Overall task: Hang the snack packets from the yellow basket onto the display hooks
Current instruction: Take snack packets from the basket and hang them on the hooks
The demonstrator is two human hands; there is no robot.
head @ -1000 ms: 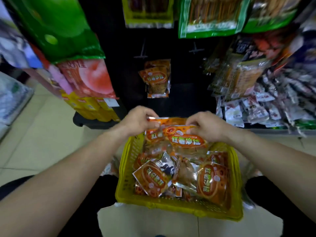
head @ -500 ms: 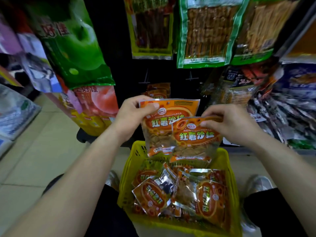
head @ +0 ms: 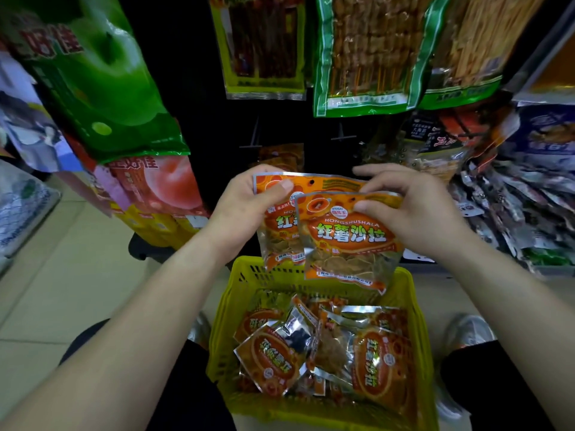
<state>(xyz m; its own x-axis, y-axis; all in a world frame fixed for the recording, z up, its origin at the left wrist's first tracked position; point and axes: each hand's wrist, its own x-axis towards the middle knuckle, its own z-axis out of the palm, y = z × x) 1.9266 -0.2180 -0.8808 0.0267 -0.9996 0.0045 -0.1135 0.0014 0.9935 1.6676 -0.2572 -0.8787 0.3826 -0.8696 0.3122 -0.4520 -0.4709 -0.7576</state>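
Two orange snack packets hang upright above the yellow basket (head: 230, 318). My left hand (head: 245, 206) pinches the top left corner of the rear packet (head: 277, 225), thumb on its front. My right hand (head: 413, 209) pinches the top edge of the front packet (head: 348, 244), which overlaps the rear one. Several more orange packets (head: 323, 349) lie jumbled in the basket. Behind my hands, matching orange packets (head: 283, 157) hang on a display hook, below bare hooks (head: 342, 136) on the dark back panel.
Large green and red bags (head: 102, 88) hang at the left. Long skewer-snack packs (head: 364, 54) hang overhead. A crowded rack of small packets (head: 513, 194) fills the right. Tiled floor (head: 56, 275) lies to the left; my knees flank the basket.
Both hands lifted two packets out of the basket and raised them toward the hooks. The front packet now overlaps the rear one more.
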